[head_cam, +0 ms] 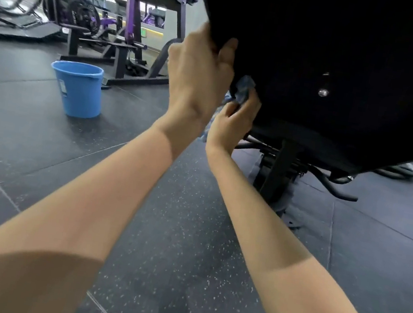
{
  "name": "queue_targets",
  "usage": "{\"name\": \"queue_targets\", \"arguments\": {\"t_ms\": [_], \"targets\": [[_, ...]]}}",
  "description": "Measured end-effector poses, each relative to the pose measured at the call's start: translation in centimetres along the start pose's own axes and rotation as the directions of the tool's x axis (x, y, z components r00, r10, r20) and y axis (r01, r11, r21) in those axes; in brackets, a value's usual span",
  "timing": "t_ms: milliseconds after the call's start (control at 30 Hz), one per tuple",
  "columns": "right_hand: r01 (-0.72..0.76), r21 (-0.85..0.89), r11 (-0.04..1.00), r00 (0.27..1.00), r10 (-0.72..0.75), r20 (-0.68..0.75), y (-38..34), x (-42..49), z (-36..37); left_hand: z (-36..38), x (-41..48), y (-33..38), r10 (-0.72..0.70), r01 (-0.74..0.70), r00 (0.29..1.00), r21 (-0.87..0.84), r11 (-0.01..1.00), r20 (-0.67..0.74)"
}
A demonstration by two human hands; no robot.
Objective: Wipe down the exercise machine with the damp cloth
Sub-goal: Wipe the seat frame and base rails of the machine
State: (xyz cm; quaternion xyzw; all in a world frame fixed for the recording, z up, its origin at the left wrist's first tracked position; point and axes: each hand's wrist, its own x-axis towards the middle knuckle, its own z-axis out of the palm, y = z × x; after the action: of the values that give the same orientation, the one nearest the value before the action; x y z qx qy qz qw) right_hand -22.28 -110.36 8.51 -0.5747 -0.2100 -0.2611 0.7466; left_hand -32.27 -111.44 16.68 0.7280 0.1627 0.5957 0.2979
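Two hands are up at the big black pad (335,55) of the exercise machine. Your left hand (198,74) has its grip on the lower left edge of the black pad, with the fingers curled over the edge and the thumb (228,49) pressed on the side you can see. Your right hand (232,120) is just below the left hand, and its grip is closed around the damp cloth (244,87). The cloth is blue-grey and bunched up. The top of it pokes out above your fingers and touches the black pad, right under your left thumb. A bit of cloth hangs down behind your right wrist too.

The black pad is tilted and fills the top right of the view. You can see a small shiny bolt (323,92) on the pad, to the right of the cloth. Under the pad is the black metal frame (278,172) of the machine, standing on the dark speckled floor (173,245).

To the left of the pad, well apart from your hands, a blue bucket (78,89) stands upright on the floor. You cannot tell what is inside it. Behind the bucket are more gym machines (130,11) with purple and black parts, and bright windows behind them.
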Motion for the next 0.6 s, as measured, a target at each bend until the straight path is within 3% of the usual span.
{"name": "queue_targets", "arguments": {"t_ms": [100,200,267,367,467,533,600], "targets": [[-0.433,-0.029,0.901,0.901,0.434,0.024,2.3,2.1,0.9,-0.2,0.3,-0.1,0.021,-0.023,1.000,0.070,0.997,0.023],[-0.549,-0.042,0.835,0.836,0.549,-0.025,2.3,3.5,0.9,-0.5,0.4,0.0,0.084,-0.086,0.995,0.037,0.996,0.055],[-0.471,-0.039,0.881,0.882,0.470,-0.034,0.9,2.9,0.7,-0.6,0.7,-0.2,0.078,-0.081,0.994,0.032,0.996,0.074],[-0.086,-0.029,0.996,0.996,0.086,-0.029,-2.3,0.6,-0.6,-1.0,1.0,-0.6,0.008,-0.002,0.994,-0.058,0.998,0.109],[0.190,-0.014,0.982,0.982,-0.190,0.006,-3.5,-0.4,-1.7,-1.4,0.8,-0.8,-0.065,0.100,0.978,-0.169,0.980,0.201],[0.184,-0.031,0.982,0.978,-0.180,0.107,-3.1,0.0,-2.3,-1.8,0.5,-1.2,-0.075,0.138,0.957,-0.211,0.968,0.279],[0.075,-0.056,0.996,0.982,-0.064,0.180,-3.8,0.6,-3.3,-2.2,0.3,-1.7,-0.079,0.163,0.934,-0.219,0.962,0.348]]}}
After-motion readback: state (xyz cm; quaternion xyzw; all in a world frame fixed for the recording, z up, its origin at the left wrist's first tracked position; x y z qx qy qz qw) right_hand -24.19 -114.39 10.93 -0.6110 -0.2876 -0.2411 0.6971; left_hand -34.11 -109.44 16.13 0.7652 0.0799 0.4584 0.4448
